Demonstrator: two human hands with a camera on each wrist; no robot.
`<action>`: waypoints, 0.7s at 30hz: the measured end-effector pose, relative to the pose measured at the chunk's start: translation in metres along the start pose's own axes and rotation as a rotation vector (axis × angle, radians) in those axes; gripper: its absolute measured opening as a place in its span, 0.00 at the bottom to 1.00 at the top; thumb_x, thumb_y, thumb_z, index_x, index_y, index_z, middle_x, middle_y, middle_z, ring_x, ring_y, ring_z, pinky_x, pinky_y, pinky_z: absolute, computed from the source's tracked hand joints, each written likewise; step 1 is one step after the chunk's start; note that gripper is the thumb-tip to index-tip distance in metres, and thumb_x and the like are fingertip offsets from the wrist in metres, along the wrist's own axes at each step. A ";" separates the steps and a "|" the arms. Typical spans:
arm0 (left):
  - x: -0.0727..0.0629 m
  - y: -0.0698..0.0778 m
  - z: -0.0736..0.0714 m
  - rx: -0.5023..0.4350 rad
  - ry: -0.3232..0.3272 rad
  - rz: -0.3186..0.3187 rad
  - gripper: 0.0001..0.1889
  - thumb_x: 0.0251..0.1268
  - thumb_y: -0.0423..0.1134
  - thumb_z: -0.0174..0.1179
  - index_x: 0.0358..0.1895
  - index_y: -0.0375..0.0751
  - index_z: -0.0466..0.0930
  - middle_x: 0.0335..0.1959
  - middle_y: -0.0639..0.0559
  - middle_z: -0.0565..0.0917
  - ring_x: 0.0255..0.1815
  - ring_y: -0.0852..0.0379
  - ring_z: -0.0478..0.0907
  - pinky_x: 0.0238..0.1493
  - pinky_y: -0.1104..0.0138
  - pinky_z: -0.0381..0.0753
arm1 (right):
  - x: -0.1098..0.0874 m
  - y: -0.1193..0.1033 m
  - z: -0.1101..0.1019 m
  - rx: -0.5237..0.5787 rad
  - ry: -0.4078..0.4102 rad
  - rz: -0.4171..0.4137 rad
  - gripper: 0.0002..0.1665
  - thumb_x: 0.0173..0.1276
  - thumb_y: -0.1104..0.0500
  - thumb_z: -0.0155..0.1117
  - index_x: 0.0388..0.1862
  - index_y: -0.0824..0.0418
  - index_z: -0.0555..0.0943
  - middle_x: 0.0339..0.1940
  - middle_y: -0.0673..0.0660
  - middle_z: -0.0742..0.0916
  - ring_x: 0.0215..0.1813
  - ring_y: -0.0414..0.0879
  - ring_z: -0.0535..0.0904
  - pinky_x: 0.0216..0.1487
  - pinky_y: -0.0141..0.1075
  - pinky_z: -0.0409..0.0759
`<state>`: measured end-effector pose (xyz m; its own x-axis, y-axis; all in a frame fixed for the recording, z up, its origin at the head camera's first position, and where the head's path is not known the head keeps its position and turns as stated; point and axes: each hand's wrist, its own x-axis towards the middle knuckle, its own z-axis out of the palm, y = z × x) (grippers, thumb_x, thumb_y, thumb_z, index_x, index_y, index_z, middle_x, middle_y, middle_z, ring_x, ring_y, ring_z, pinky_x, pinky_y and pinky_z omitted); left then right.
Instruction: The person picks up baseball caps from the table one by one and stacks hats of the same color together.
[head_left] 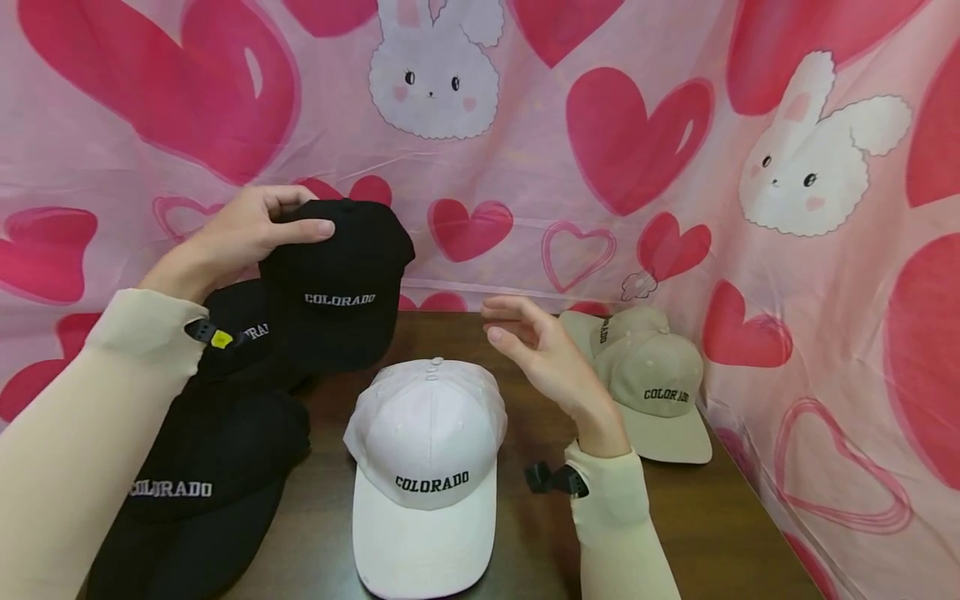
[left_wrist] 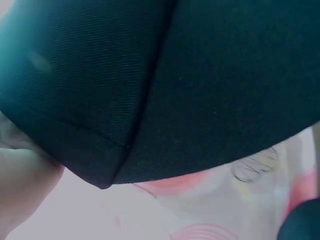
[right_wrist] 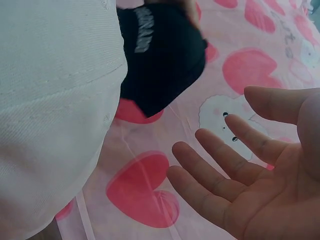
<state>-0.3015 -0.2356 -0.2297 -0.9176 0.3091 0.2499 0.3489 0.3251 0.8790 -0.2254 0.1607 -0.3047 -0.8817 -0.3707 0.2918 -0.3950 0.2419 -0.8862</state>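
While the left hand (head_left: 232, 237) pinches the held black cap (head_left: 333, 271) near the top of its crown, thumb in front and other fingers behind, the visor hangs downward; so high a grip probably leaves the lettering uncovered. That cap is raised behind the white cap (head_left: 431, 433), hiding part of the rear black cap (head_left: 255, 367). The right hand (head_left: 551, 358) hovers beside the white cap, its fingers spread, slightly bent and holding nothing. On the bench (head_left: 708, 521), the layout looks sorted by colour: the rear black cap and nearer black cap (head_left: 228, 446) at left, front beige cap (head_left: 648, 375) and rear beige cap (head_left: 632, 322) at right, white between, its visor facing the person.
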 end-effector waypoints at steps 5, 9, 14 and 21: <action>-0.023 0.014 -0.004 -0.244 -0.006 0.044 0.05 0.77 0.34 0.63 0.49 0.38 0.84 0.37 0.47 0.86 0.36 0.51 0.87 0.38 0.64 0.89 | 0.000 -0.001 0.002 0.003 0.009 -0.002 0.24 0.79 0.60 0.66 0.71 0.55 0.78 0.65 0.55 0.85 0.67 0.55 0.83 0.69 0.46 0.80; -0.040 0.015 -0.003 -0.378 -0.062 0.140 0.06 0.77 0.26 0.57 0.47 0.35 0.84 0.35 0.45 0.86 0.33 0.51 0.86 0.36 0.64 0.89 | -0.001 -0.005 0.006 0.008 0.010 -0.022 0.24 0.79 0.60 0.66 0.71 0.56 0.78 0.65 0.55 0.85 0.67 0.55 0.83 0.69 0.45 0.80; -0.058 0.011 0.012 -0.385 -0.102 0.236 0.08 0.75 0.21 0.54 0.46 0.30 0.83 0.35 0.42 0.86 0.32 0.48 0.85 0.36 0.63 0.88 | 0.000 -0.008 0.011 0.018 -0.009 -0.057 0.25 0.79 0.60 0.66 0.72 0.57 0.77 0.66 0.55 0.85 0.67 0.50 0.83 0.68 0.42 0.81; -0.077 0.009 0.033 -0.378 -0.169 0.216 0.08 0.76 0.23 0.54 0.47 0.34 0.83 0.36 0.44 0.86 0.36 0.47 0.86 0.37 0.60 0.88 | -0.001 -0.012 0.023 -0.001 -0.094 -0.121 0.28 0.80 0.58 0.65 0.76 0.55 0.75 0.70 0.52 0.82 0.72 0.52 0.79 0.72 0.40 0.78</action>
<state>-0.2211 -0.2269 -0.2550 -0.7770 0.4850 0.4013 0.4057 -0.1016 0.9084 -0.2134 0.1376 -0.3023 -0.8000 -0.4792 0.3612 -0.4969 0.1916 -0.8464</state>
